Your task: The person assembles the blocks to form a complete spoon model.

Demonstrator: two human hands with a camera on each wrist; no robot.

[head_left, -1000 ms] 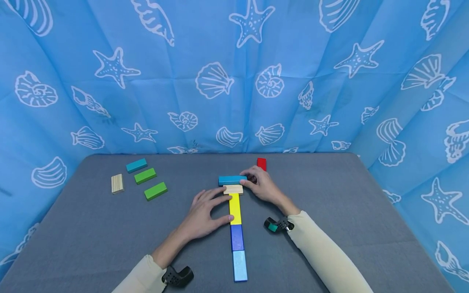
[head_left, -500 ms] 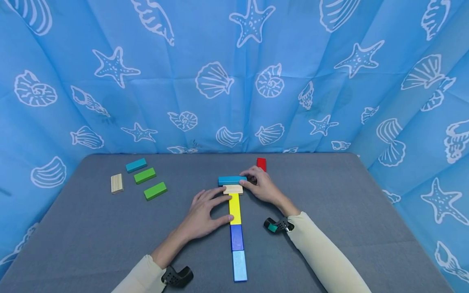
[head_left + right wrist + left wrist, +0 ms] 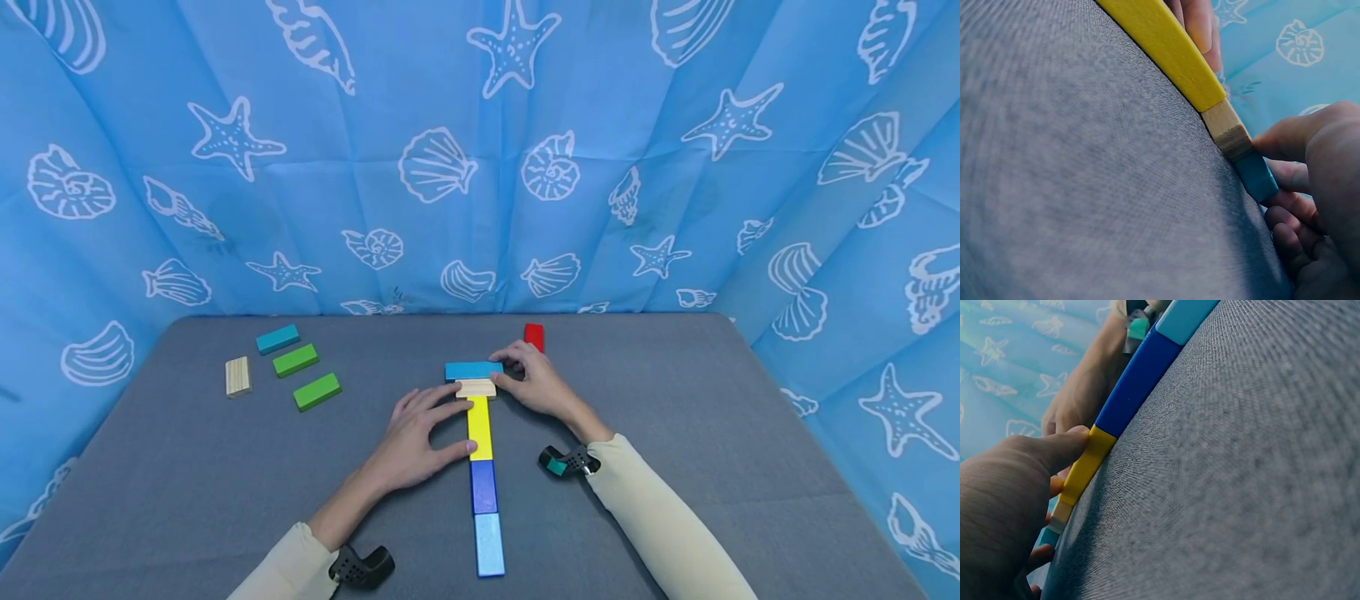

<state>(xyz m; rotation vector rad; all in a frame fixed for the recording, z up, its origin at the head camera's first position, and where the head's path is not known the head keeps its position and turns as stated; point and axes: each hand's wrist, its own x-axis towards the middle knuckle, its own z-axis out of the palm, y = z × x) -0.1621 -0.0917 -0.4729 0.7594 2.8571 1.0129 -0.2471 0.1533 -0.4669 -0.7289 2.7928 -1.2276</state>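
Observation:
In the head view a blue-teal block (image 3: 473, 371) lies crosswise at the far end of a row of blocks. My right hand (image 3: 542, 382) pinches its right end between thumb and fingers. Against its near side sits a natural wood block (image 3: 476, 388), also crosswise. A yellow block (image 3: 480, 429), a dark blue block (image 3: 484, 487) and a light blue block (image 3: 490, 544) run lengthwise toward me, end to end. My left hand (image 3: 416, 442) reaches in from the left, its fairly straight fingers touching the wood block and the yellow block, thumb at the yellow block's near end.
Two green blocks (image 3: 317, 392), a teal block (image 3: 277, 338) and a wood block (image 3: 238, 377) lie loose at the left on the grey cloth-covered table (image 3: 660, 375). Behind my right hand lies a red block (image 3: 534, 337). A blue shell-patterned curtain (image 3: 450, 225) surrounds the back and sides.
The far teal block has shifted very slightly relative to the wood block, with more of its top showing. Both hands stay in nearly the same places.

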